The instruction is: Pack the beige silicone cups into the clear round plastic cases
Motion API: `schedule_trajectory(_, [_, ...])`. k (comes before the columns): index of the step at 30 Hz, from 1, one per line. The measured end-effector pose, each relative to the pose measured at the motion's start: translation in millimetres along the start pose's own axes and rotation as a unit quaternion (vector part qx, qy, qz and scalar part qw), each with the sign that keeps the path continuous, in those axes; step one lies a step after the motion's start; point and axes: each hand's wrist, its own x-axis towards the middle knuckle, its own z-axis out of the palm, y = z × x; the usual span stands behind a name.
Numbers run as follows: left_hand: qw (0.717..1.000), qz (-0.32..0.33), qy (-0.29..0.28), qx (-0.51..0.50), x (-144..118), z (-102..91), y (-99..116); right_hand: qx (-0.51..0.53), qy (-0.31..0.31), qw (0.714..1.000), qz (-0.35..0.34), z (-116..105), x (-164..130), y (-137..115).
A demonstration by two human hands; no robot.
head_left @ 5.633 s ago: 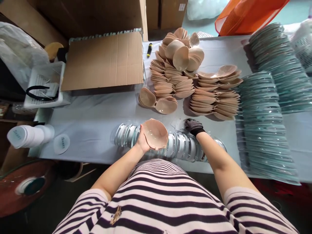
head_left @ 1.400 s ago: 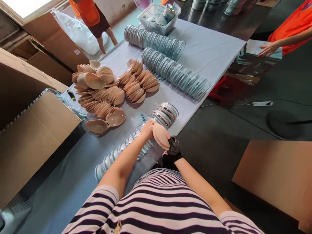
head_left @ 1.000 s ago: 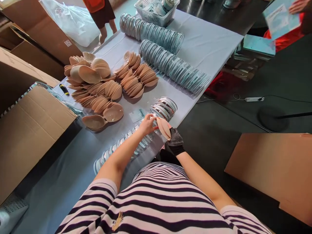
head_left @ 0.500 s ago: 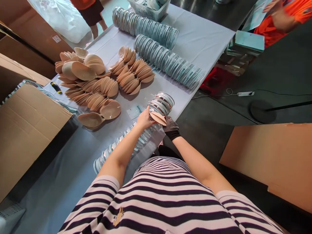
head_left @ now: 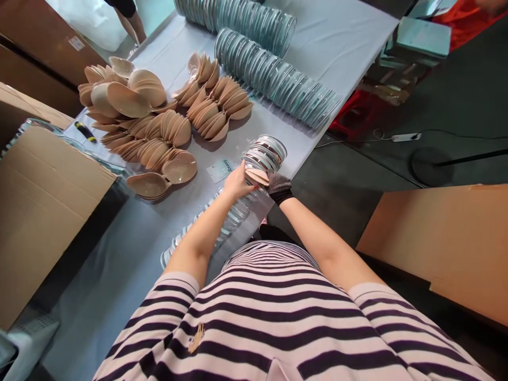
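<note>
The left hand (head_left: 236,183), bare, grasps the left end of a folded beige cup piece (head_left: 257,176), while the right hand (head_left: 279,185), in a dark dotted glove, grips its right end. The piece is held between the two hands at the near edge of the table (head_left: 329,32), in front of a short row of clear domed shells (head_left: 270,150) with white and beige inside. More clear shells run leftward and nearer, partly hidden by the left forearm. A lettered card (head_left: 219,171) lies just beyond the left hand. Farther left are a large heap of nested beige cups (head_left: 146,138) and, to its right, a smaller heap (head_left: 216,108). Two long rows of clear shells lie side by side on the far part of the table, the nearer row (head_left: 273,76) right of the smaller heap. At the left, a yellow and black tool (head_left: 85,132) lies near a flat cardboard sheet (head_left: 51,196)
</note>
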Motion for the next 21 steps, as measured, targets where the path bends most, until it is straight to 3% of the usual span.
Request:
schedule_trajectory(4, [1.0, 0.004, 0.003, -0.005, -2, -0.9, 4, -0.003, 0.023, 1.0, 0.008, 17, -11, -5])
schedule_trajectory(9, [1.0, -0.003, 0.01, -0.004, -4, -0.1, 4, 0.015, 0.023, 0.998, -0.054, 15, -30, 11])
schedule_trajectory(11, [1.0, 0.0, 0.005, 0.006, -4, 0.8, 4, 0.022, 0.027, 0.998, -0.046, 16, -35, 13])
schedule_trajectory(16, [0.999, -0.007, -0.013, 0.052, -4, 0.7, 4, 0.017, 0.021, 1.0, 0.011, 26, -26, 3])
schedule_trajectory(21, [0.996, -0.004, -0.015, 0.093, -5, 0.1, 5, -0.018, -0.034, 0.999, 0.008, 25, -15, -1])
